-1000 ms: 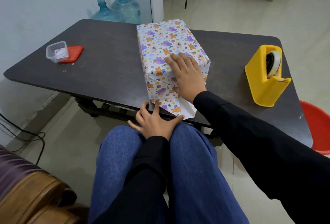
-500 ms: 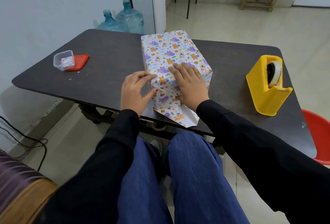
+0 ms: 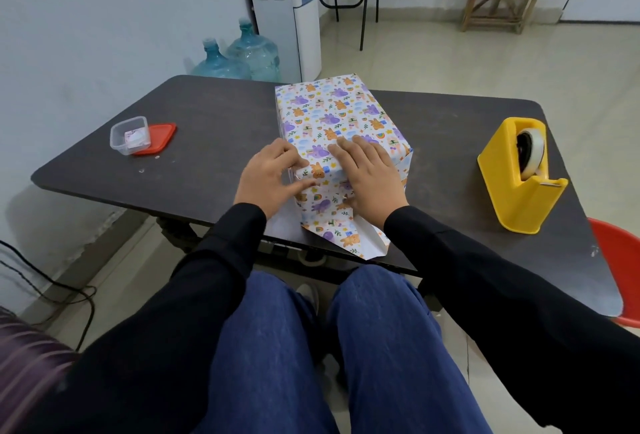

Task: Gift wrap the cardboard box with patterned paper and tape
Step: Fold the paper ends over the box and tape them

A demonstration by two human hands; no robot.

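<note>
The box [image 3: 332, 115], covered in white paper with purple and orange animals, stands in the middle of the dark table [image 3: 207, 163]. Its near end faces me, and a pointed paper flap [image 3: 346, 236] lies flat on the table below it. My right hand [image 3: 370, 177] lies flat over the near top edge and end face, pressing the folded paper. At the box's left near corner, my left hand [image 3: 270, 180] presses the side fold with spread fingers. A yellow tape dispenser [image 3: 519, 177] with a roll of tape stands at the right.
A small clear plastic container [image 3: 130, 135] sits on its red lid [image 3: 157, 137] at the table's left. A red chair [image 3: 620, 260] is beside the right edge. Water bottles [image 3: 242, 56] and a dispenser [image 3: 287, 11] stand beyond the far edge.
My left hand rose from my lap to the box's left near corner and now presses the side fold. My right hand stayed on the near end. The view tilted slightly.
</note>
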